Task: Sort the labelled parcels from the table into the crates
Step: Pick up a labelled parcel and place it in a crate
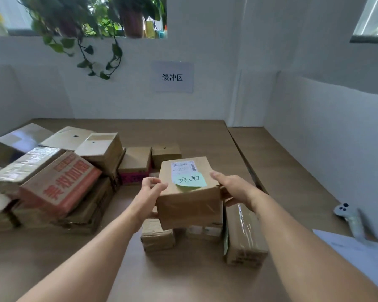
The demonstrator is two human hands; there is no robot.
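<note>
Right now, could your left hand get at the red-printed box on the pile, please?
Probably not yet: the left hand and right hand both grip the parcel with the green note. Otherwise the red-printed box lies uncovered nearby.

A white wall sign (172, 77) reads "缓冲区". Below it, a green note (189, 180) on a held box (188, 192) reads "济南". The printed label (183, 167) above the note is illegible.

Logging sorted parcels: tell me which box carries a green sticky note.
The cardboard box gripped between the left hand and right hand; its green note has handwriting.
</note>
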